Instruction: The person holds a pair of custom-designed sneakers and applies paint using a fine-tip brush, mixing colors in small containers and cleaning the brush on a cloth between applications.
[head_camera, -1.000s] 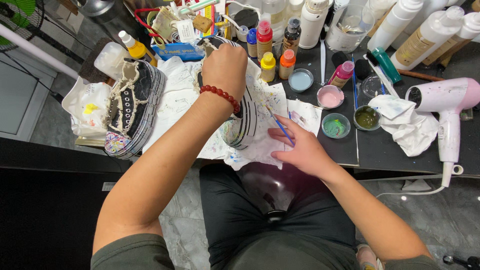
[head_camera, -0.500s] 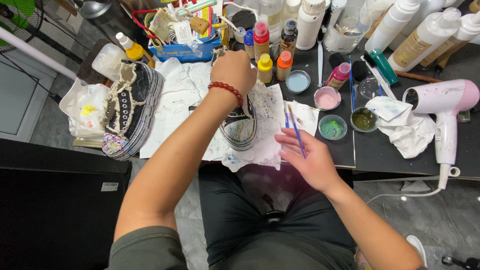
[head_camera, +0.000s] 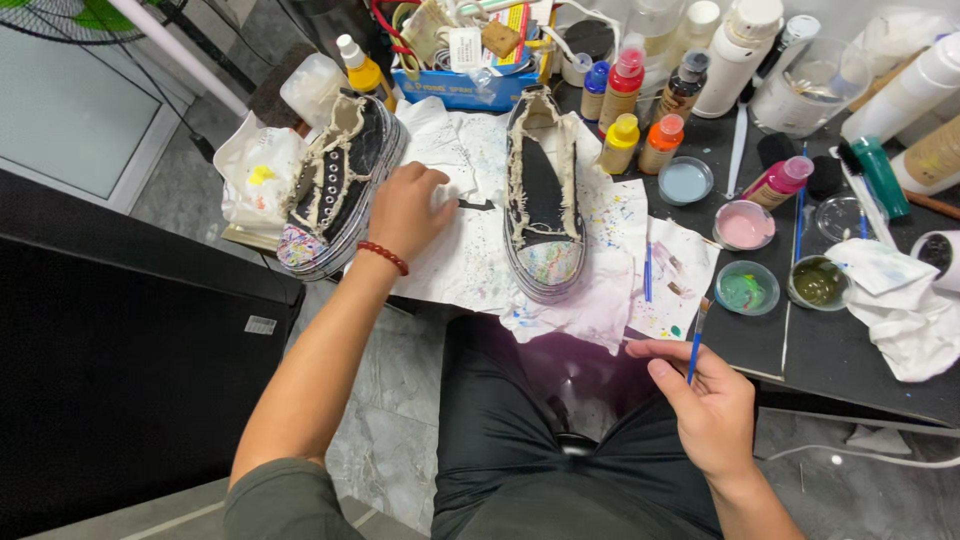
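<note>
Two of my right-hand fingers and the thumb pinch a thin blue paintbrush (head_camera: 695, 345), bristles up, while the right hand (head_camera: 705, 400) hangs over my lap, off the front edge of the table (head_camera: 860, 385). My left hand (head_camera: 405, 210) lies with fingers curled loosely on the white spattered paper (head_camera: 470, 260), grasping nothing, its knuckles just beside the left sneaker (head_camera: 335, 185); a red bead bracelet (head_camera: 383, 256) circles that wrist.

That black sneaker, frayed along its white trim, sits near the table's left edge, its paint-flecked toe touching the front lip. The second sneaker (head_camera: 543, 190) stands well apart to the right, in the middle of the paper, toe towards me. Between the two shoes is the only open stretch of paper; the sheet's lower corner droops past the table edge over my dark trousers (head_camera: 520, 440).

To the right, another blue brush (head_camera: 648, 272) lies on the paper, then small round dishes of paint: pale blue (head_camera: 686, 181), pink (head_camera: 744, 225), green (head_camera: 747, 287) and olive (head_camera: 819, 282). A crumpled white rag (head_camera: 900, 300) fills the right corner.

Along the back stand squeeze bottles with coloured caps (blue, red, yellow, orange), taller white bottles, and a blue tray (head_camera: 470, 85) stuffed with labelled packets. A yellow-bodied bottle (head_camera: 360, 68) stands behind the left shoe.
</note>
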